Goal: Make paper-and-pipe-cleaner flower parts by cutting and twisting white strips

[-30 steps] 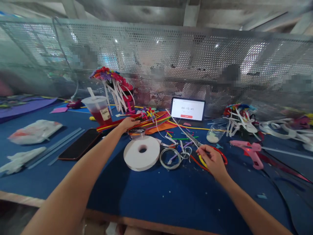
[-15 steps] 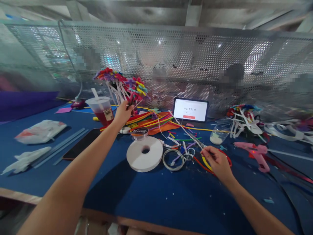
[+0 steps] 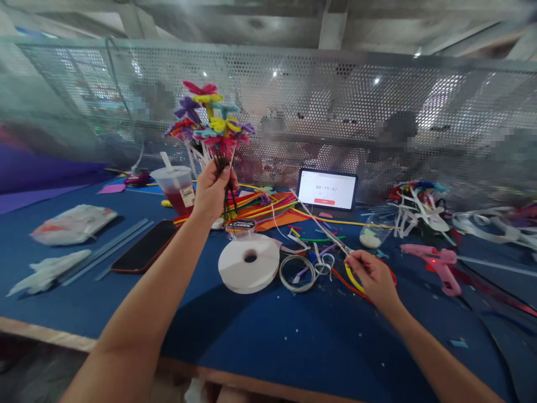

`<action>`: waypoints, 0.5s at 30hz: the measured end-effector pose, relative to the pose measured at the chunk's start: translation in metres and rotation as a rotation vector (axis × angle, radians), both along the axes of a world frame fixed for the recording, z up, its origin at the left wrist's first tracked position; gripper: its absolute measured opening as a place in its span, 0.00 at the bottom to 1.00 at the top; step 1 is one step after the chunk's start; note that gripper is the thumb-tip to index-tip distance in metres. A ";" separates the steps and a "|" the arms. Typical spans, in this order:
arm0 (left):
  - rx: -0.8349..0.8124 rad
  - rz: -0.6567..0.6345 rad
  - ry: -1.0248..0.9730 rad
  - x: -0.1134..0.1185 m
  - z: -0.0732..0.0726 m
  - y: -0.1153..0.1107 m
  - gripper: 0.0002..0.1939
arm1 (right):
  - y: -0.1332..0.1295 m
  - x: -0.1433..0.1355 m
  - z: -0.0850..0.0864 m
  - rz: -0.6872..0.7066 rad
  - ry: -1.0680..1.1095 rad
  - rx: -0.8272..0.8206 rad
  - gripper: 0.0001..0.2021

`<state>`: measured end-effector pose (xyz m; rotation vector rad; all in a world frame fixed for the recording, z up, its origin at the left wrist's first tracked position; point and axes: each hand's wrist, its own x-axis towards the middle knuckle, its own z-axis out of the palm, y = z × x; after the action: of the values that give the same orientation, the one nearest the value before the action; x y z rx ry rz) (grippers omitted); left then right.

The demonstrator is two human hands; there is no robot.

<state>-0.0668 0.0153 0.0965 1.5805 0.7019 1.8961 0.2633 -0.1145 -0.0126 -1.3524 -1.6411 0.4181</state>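
My left hand (image 3: 216, 190) is closed around the dark stems of a bunch of pipe-cleaner flowers (image 3: 224, 124), holding it upright above the table. The blooms are pink, yellow, purple and light blue; other flowers with white stems (image 3: 195, 159) show partly behind them. My right hand (image 3: 373, 277) is low over the table, thumb and fingers pinched on a long thin silvery-white piece (image 3: 323, 226) that points up and left. Its exact kind is unclear. Red and yellow curved pieces (image 3: 354, 278) lie beside and partly under this hand. A white ribbon roll (image 3: 235, 271) lies between the hands.
Loose pipe cleaners (image 3: 251, 208) spread behind the roll, near a wire coil (image 3: 285, 280). Left stand a drink cup (image 3: 170, 182) and a phone (image 3: 145, 249). A timer screen (image 3: 329, 190) faces me. Right lie a pink glue gun (image 3: 440, 263) with cord and white-stemmed flowers (image 3: 419, 212).
My left hand has lifted the bunch of flowers up and drawn it slightly nearer, apart from the white-stemmed ones behind. My right hand has stayed in place.
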 end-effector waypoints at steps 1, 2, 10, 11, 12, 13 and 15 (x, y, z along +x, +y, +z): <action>-0.002 0.008 0.017 0.000 0.001 -0.002 0.04 | 0.000 0.000 0.000 -0.001 -0.008 0.004 0.11; -0.008 0.013 0.038 0.000 0.003 -0.003 0.04 | 0.000 0.000 0.000 -0.003 -0.016 0.008 0.11; -0.039 -0.014 0.063 0.003 0.005 -0.007 0.08 | 0.001 0.002 -0.001 -0.003 -0.025 -0.001 0.12; -0.042 -0.013 0.067 0.003 0.005 -0.007 0.09 | 0.001 0.003 -0.001 -0.004 -0.023 -0.002 0.12; -0.041 -0.009 0.077 0.003 0.005 -0.008 0.09 | 0.001 0.003 -0.001 -0.004 -0.021 -0.003 0.12; -0.031 0.002 0.090 0.003 0.005 -0.008 0.09 | 0.001 0.003 -0.002 -0.005 -0.019 -0.004 0.12; 0.019 0.062 0.137 0.002 0.005 -0.011 0.09 | 0.001 0.003 -0.002 -0.004 -0.013 -0.009 0.12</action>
<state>-0.0645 0.0044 0.1013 1.7314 0.8020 1.8565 0.2664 -0.1137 -0.0146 -1.3673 -1.6484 0.4157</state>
